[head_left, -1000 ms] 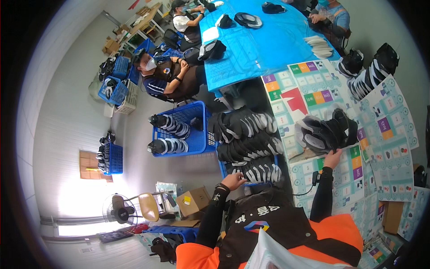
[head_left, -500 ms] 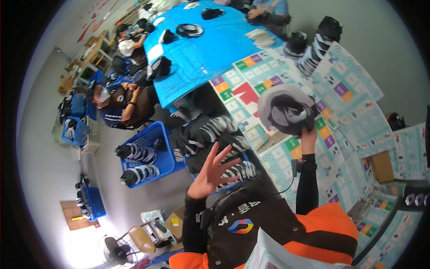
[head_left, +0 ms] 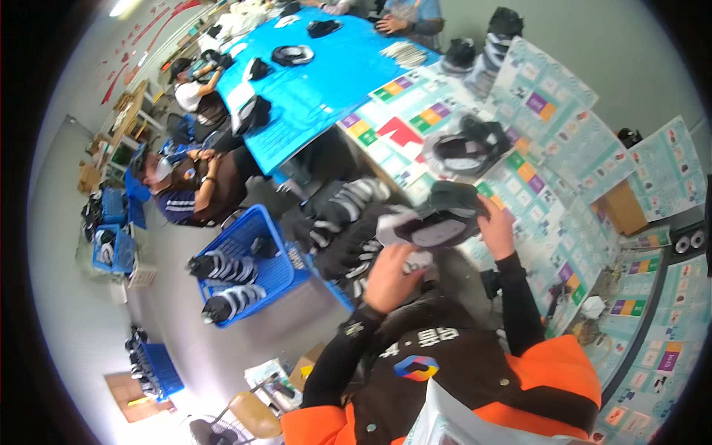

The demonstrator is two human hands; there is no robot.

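Note:
A black cap with a grey-and-white underside (head_left: 437,226) is held tilted in front of me, over the near left edge of the papered table (head_left: 512,196). My right hand (head_left: 495,228) grips its right end, thumb on the near side. My left hand (head_left: 391,278) has its fingers curled against the cap's lower left edge; motion blurs them a little. Just beyond lies another grey-and-black cap (head_left: 467,147), its hollow facing up. Nested stacks of black-and-grey caps (head_left: 345,215) sit low to the left of the table, beside my left hand.
A blue basket (head_left: 285,259) with cap stacks stands on the floor at left. Beyond is a blue-covered table (head_left: 311,89) with scattered caps. Co-workers sit at its left side and far end. Tall cap stacks (head_left: 493,55) and upright printed sheets (head_left: 545,96) line the right side.
The cap my right hand held over the table now lies there, and that hand has another cap closer to me. My left hand, spread before, has closed in on this cap. The view has shifted slightly.

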